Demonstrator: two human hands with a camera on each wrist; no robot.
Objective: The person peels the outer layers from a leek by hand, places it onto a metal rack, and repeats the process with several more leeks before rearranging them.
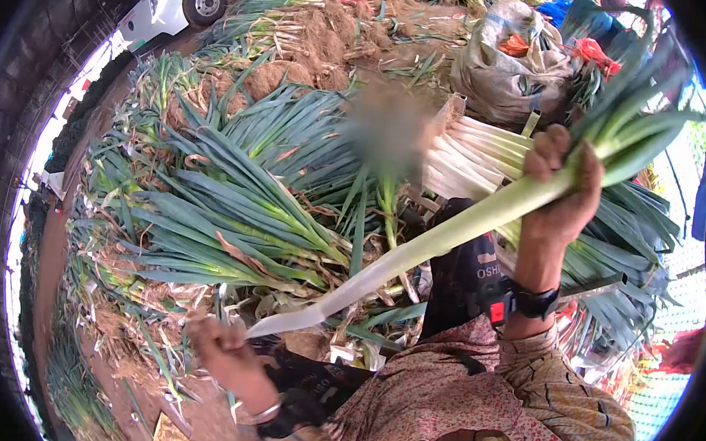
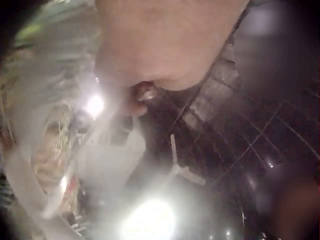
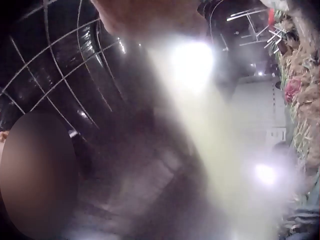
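One long leek stretches diagonally between the two hands in the head view, green leaves at the upper right and a pale stalk running down to the left. My right hand grips it just below the leaves. At the other end, my left hand has its fingers curled at the thin, flattened white tip. In the right wrist view the pale stalk slants down from the right hand. Glare blurs the left wrist view, where the left hand hides most of what its fingers hold.
A big heap of leeks lies to the left. White stalks are stacked beside the right hand, by a metal frame. Behind stand a white sack and a white vehicle. Dry roots and trimmings cover the ground.
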